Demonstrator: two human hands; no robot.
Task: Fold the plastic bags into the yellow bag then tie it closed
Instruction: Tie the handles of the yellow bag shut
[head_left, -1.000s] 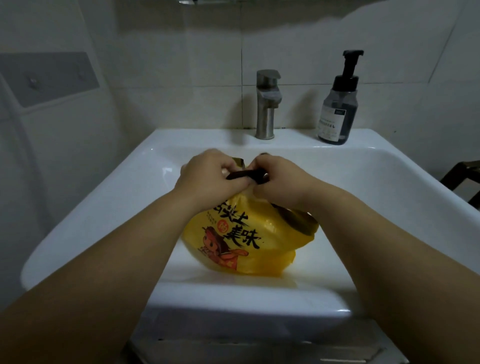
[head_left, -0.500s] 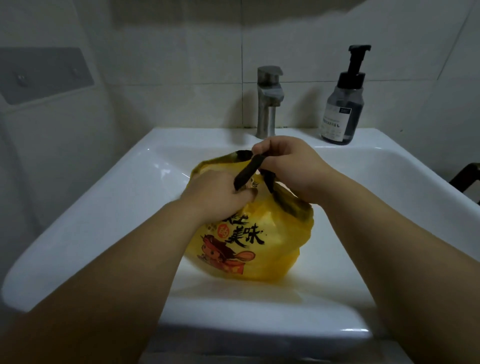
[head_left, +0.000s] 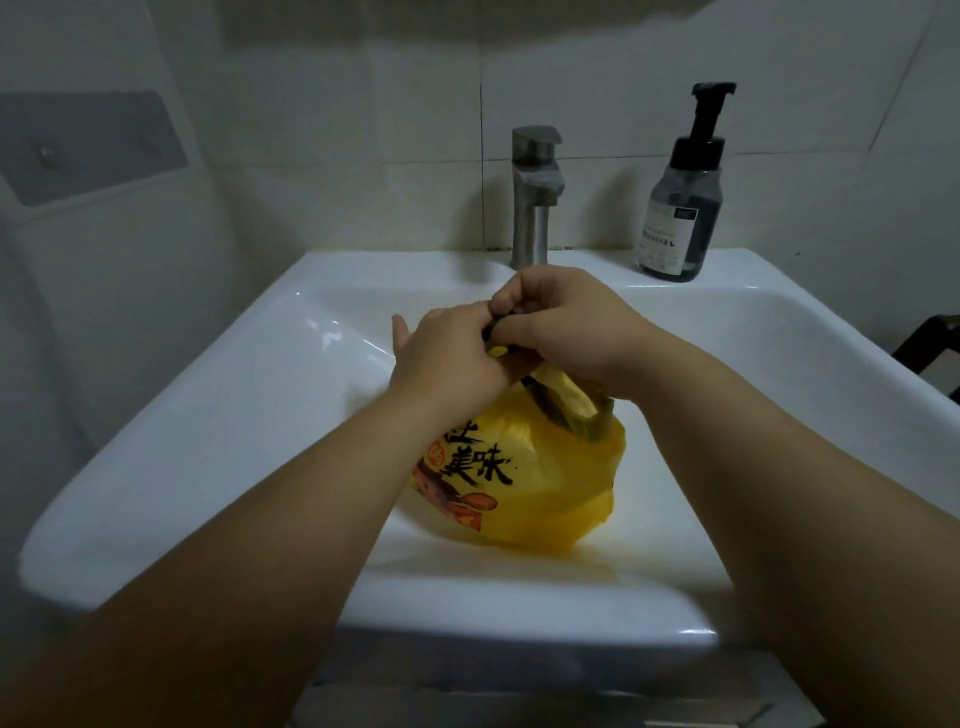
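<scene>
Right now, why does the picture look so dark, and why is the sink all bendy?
In the head view the room is dim, so the yellow bag and both arms look murky; small white glints shine on the sink rim; the wide-angle lens curves the sink's edges and stretches the forearms; the left hand and right hand look slightly soft.

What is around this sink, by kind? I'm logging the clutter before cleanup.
Yellow bag: 1
Soap pump bottle: 1
Faucet: 1
Sink: 1
Hands: 2, left hand and right hand
Total: 6
</scene>
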